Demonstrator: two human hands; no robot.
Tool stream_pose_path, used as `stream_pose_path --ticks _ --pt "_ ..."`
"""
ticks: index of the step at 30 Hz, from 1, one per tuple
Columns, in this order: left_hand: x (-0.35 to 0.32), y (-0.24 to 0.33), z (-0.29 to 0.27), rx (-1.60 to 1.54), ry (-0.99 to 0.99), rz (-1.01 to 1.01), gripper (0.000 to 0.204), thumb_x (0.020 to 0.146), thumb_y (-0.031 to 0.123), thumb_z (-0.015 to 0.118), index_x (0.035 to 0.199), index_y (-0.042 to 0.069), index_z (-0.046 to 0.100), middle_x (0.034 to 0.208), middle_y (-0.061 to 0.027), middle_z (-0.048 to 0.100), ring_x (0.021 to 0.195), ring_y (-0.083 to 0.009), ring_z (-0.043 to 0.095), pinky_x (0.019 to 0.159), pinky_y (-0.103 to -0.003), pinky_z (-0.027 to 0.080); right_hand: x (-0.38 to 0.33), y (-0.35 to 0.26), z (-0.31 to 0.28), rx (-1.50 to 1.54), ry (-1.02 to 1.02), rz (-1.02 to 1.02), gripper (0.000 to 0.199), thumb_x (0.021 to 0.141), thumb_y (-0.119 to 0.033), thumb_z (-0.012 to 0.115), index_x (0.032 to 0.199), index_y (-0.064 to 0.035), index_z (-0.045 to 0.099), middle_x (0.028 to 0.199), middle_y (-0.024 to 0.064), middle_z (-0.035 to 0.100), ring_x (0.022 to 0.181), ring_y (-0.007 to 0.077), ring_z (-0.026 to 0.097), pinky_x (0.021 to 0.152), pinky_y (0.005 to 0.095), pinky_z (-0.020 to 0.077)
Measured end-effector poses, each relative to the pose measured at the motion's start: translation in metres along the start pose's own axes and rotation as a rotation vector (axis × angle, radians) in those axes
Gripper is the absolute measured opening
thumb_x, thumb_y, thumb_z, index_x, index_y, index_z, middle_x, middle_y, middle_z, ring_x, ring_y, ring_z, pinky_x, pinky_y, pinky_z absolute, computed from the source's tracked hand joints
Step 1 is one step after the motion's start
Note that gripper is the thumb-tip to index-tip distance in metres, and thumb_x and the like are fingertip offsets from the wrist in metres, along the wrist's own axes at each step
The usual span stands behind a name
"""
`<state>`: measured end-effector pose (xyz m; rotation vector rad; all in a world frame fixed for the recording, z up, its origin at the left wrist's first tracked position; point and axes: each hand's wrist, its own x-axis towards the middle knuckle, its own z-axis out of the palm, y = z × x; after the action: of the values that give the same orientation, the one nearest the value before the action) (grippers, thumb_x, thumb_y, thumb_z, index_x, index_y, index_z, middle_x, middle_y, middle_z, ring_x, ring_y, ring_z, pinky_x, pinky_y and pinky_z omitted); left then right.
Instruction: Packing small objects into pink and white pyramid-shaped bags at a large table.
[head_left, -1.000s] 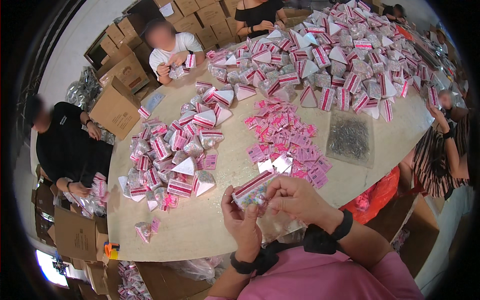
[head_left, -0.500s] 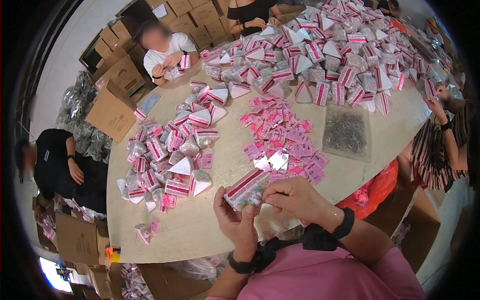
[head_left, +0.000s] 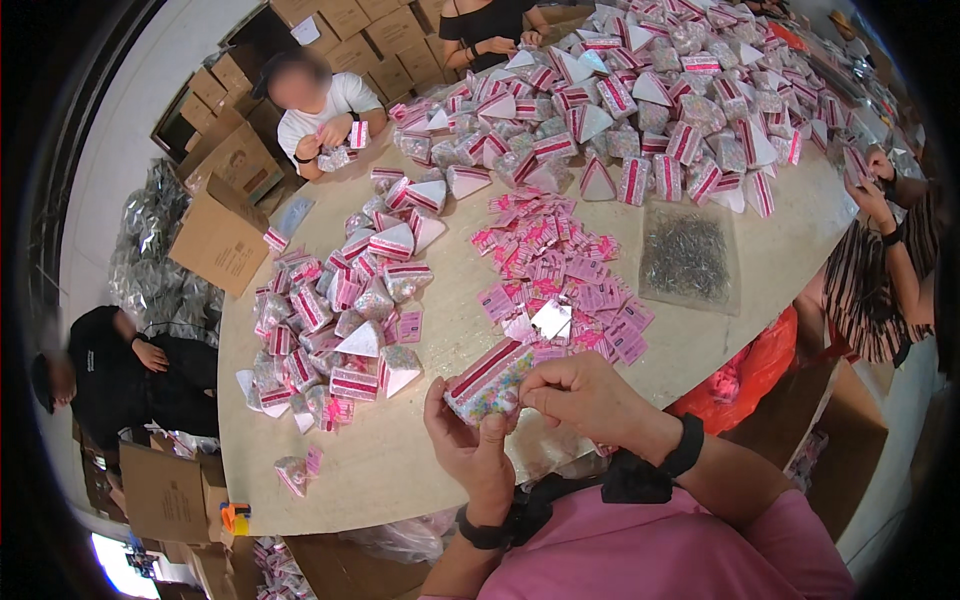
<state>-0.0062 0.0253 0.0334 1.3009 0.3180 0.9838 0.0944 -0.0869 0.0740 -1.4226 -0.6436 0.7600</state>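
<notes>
My left hand (head_left: 470, 443) is wrapped round a cake-slice-shaped piece (head_left: 492, 381), its side striped pink and dark red and its near face covered with pastel sprinkles. At the right end of this slice, the thumb and fingers of my right hand (head_left: 580, 395) are pinched together; whatever they grip is too small to make out. Just beyond my hands lies a heap of pink printed cards (head_left: 572, 268), with a shiny silvery piece (head_left: 552, 319) on top. A flat clear bag of thin dark metal pieces (head_left: 687, 254) rests to the right of the cards.
Similar slices form a pile (head_left: 340, 310) on the left and a larger pile (head_left: 640, 100) at the far side of the table (head_left: 450, 300). An orange-yellow tool (head_left: 235, 518) sits at the left edge. Co-workers, cardboard boxes (head_left: 165, 490) and a red plastic bag (head_left: 745, 370) surround the table.
The whole view has shifted slightly. My hands keep nearly the same hold on the slice. The person at the left has changed posture, and the co-worker's hands at the right have moved.
</notes>
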Motion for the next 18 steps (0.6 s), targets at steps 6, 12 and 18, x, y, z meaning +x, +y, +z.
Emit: stream_pose_path --ticks 6,12,18 --pt "0.000 -0.004 -0.001 0.029 -0.013 0.019 0.067 0.077 0.019 0.074 0.130 0.001 0.037 0.118 -0.0072 0.046 0.105 -0.0175 0.050 0.087 -0.031 0.045 0.000 0.001 0.000 -0.102 0.040 -0.074 0.017 0.083 -0.013 0.054 0.077 0.0016 0.060 0.064 0.0109 0.058 0.056 0.0138 0.055 0.055 0.0296 0.0431" --pt "-0.001 -0.007 -0.002 0.114 -0.028 0.034 0.064 0.078 0.010 0.070 0.131 0.001 0.035 0.119 -0.0085 0.045 0.106 -0.0182 0.049 0.088 -0.032 0.045 -0.006 -0.005 0.005 -0.345 0.142 -0.220 0.016 0.083 -0.013 0.052 0.079 -0.0003 0.060 0.072 0.0192 0.059 0.065 0.0349 0.059 0.058 0.0384 0.0451" --pt "-0.002 -0.015 -0.010 0.339 -0.051 0.154 0.068 0.076 0.001 0.070 0.132 0.000 0.032 0.123 -0.0093 0.040 0.114 -0.0204 0.044 0.095 -0.035 0.042 -0.003 0.011 0.014 -0.536 0.198 -0.401 0.015 0.084 -0.014 0.052 0.089 0.0008 0.054 0.068 0.0177 0.054 0.066 0.0343 0.059 0.058 0.0399 0.0449"
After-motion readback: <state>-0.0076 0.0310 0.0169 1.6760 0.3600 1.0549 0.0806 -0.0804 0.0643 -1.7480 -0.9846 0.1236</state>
